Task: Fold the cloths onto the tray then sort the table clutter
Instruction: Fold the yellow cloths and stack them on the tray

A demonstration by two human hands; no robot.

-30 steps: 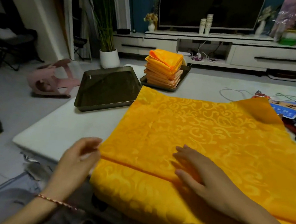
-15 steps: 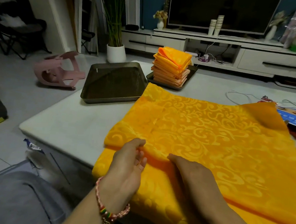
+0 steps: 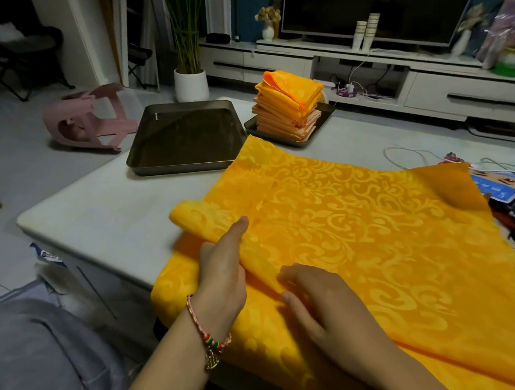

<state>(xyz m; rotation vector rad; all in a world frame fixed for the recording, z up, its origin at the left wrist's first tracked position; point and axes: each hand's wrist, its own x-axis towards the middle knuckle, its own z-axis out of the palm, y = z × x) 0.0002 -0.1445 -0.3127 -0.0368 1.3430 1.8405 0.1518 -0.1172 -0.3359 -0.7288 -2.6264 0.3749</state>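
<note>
Cloth (image 3: pixel 356 237) fold pinched by left hand (image 3: pixel 222 273), right hand (image 3: pixel 326 316) fingers (image 3: pixel 300 275) flat atop.

Cloth (image 3: pixel 356 237) lies on table (image 3: pixel 105 210), trays (image 3: pixel 185 142) behind.

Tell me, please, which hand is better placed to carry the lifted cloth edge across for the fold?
Probably the left: the left hand pinches the raised near edge of the yellow cloth, thumb on top, while the right hand lies flat beside it, gripping nothing.
</note>
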